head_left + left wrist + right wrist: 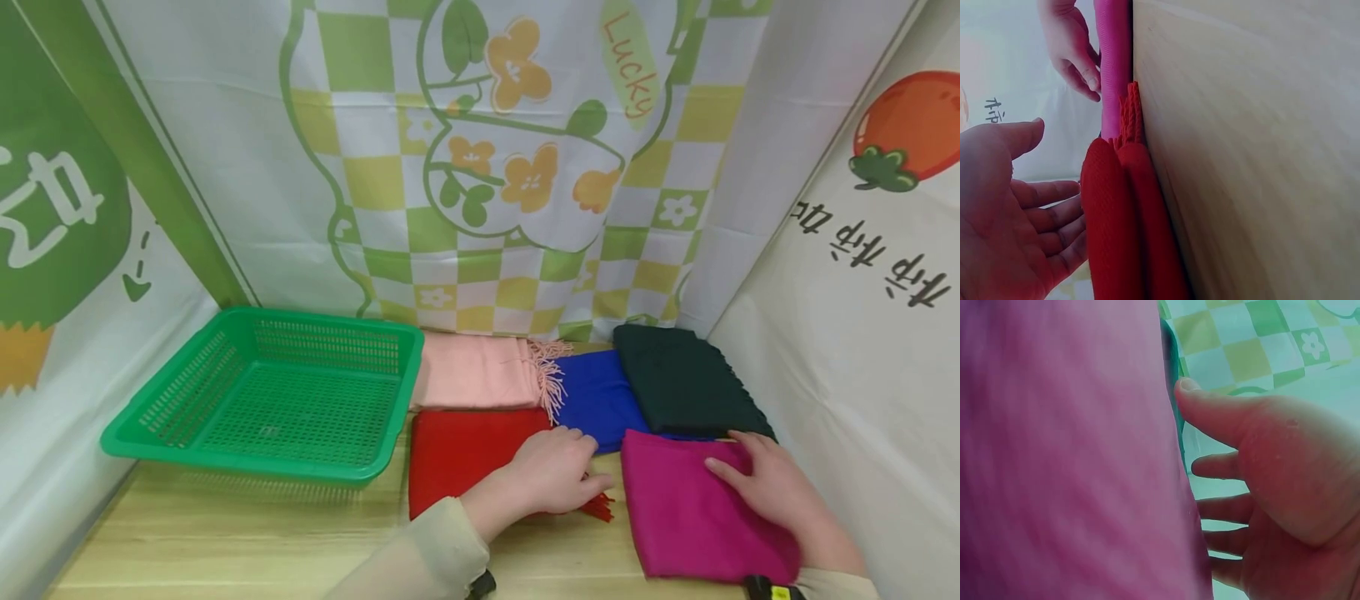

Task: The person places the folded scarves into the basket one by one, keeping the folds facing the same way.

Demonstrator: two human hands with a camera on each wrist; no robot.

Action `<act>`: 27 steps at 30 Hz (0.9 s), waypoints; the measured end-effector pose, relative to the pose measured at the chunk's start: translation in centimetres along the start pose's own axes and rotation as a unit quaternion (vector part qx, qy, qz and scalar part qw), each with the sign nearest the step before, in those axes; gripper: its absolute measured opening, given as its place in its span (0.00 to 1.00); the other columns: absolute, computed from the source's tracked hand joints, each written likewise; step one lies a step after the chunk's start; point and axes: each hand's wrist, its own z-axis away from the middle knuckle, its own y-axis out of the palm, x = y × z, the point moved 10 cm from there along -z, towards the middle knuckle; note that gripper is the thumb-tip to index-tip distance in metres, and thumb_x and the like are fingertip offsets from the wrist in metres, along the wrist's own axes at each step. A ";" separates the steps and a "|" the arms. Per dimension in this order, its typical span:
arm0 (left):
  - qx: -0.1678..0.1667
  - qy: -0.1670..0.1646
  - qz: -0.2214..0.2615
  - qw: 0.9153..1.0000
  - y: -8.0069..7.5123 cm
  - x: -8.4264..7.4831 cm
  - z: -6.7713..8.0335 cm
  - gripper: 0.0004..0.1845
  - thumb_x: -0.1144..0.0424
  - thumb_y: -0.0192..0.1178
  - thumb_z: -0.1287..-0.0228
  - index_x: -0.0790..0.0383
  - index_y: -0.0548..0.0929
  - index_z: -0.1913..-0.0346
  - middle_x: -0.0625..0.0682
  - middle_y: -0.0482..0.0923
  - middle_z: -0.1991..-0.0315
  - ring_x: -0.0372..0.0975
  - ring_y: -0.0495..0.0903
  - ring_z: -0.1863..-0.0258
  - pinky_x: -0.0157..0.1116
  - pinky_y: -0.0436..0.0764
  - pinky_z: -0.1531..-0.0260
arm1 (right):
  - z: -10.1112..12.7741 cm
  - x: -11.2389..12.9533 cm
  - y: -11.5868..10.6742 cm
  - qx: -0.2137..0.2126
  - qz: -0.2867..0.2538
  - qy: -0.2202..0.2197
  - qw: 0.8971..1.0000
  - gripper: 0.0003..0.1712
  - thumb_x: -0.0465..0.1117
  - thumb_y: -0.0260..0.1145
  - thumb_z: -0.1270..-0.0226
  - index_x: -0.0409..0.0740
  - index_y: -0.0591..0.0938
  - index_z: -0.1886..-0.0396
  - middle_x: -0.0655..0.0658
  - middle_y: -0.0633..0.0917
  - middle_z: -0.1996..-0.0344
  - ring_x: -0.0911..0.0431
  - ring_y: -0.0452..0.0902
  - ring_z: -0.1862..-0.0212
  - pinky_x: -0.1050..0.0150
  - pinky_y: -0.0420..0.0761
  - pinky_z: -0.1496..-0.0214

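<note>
A folded red scarf (465, 454) lies on the wooden table (225, 542) with its fringe toward the front. My left hand (558, 475) hovers over its right end with fingers relaxed; in the left wrist view the palm (1016, 219) faces the red scarf (1129, 225) and holds nothing. My right hand (757, 475) rests flat on a folded magenta scarf (690, 517) at the front right. In the right wrist view its straight fingers (1229, 465) lie beside the magenta scarf (1066, 450).
An empty green plastic basket (262, 392) stands at the left. Behind the two scarves lie folded peach (480, 371), blue (600, 396) and dark green (686, 379) scarves. Printed cloth walls close in the back and both sides.
</note>
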 end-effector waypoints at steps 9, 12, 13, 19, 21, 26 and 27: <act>0.025 -0.022 0.044 0.998 1.3 -0.3 -0.8 0.22 0.35 0.62 0.20 0.51 0.84 0.58 0.42 0.79 0.68 0.35 0.81 0.65 0.35 0.79 0.69 | 0.3 -1.3 0.2 0.013 -0.006 0.004 1.000 0.49 0.60 0.73 0.23 0.18 0.72 0.28 0.14 0.74 0.35 0.18 0.70 0.35 0.21 0.74 0.35; 0.041 -0.030 0.048 0.998 1.9 -0.5 -1.0 0.22 0.35 0.63 0.20 0.50 0.83 0.60 0.42 0.78 0.69 0.34 0.81 0.65 0.36 0.79 0.69 | 0.4 -1.6 0.2 0.019 -0.010 0.009 1.000 0.49 0.59 0.73 0.23 0.18 0.72 0.30 0.13 0.74 0.35 0.18 0.71 0.36 0.21 0.75 0.35; 0.046 -0.032 0.049 0.997 2.0 -0.5 -1.1 0.22 0.35 0.63 0.20 0.50 0.82 0.60 0.42 0.78 0.69 0.35 0.81 0.65 0.36 0.79 0.69 | 0.5 -1.6 0.2 0.021 -0.011 0.010 1.000 0.49 0.60 0.73 0.23 0.18 0.72 0.29 0.13 0.74 0.35 0.18 0.71 0.36 0.21 0.75 0.35; 0.063 -0.049 0.046 0.996 2.8 -0.8 -1.4 0.24 0.33 0.62 0.21 0.50 0.81 0.64 0.43 0.77 0.70 0.36 0.79 0.68 0.36 0.78 0.72 | 0.4 -2.2 0.4 0.040 -0.027 0.028 0.998 0.55 0.62 0.70 0.20 0.15 0.63 0.24 0.11 0.69 0.32 0.16 0.67 0.33 0.20 0.71 0.32; 0.065 -0.053 0.042 0.996 3.0 -0.8 -1.5 0.25 0.32 0.62 0.22 0.50 0.82 0.63 0.44 0.79 0.69 0.37 0.79 0.68 0.36 0.77 0.72 | 0.4 -2.5 0.4 0.047 -0.033 0.037 0.998 0.58 0.62 0.69 0.19 0.14 0.58 0.22 0.10 0.67 0.31 0.15 0.66 0.32 0.19 0.71 0.32; 0.066 -0.056 0.025 0.996 3.2 -1.3 -1.8 0.26 0.32 0.62 0.22 0.51 0.85 0.64 0.45 0.80 0.69 0.38 0.78 0.69 0.37 0.76 0.73 | 0.5 -3.1 0.4 0.058 -0.029 0.051 0.997 0.62 0.64 0.68 0.20 0.12 0.55 0.22 0.09 0.66 0.31 0.14 0.67 0.33 0.19 0.72 0.33; 0.065 -0.056 0.023 0.996 3.2 -1.4 -1.9 0.26 0.32 0.62 0.22 0.51 0.84 0.66 0.45 0.80 0.69 0.38 0.78 0.69 0.37 0.76 0.73 | 0.5 -3.2 0.4 0.060 -0.026 0.052 0.997 0.62 0.64 0.68 0.19 0.11 0.55 0.22 0.08 0.66 0.31 0.14 0.67 0.33 0.20 0.72 0.33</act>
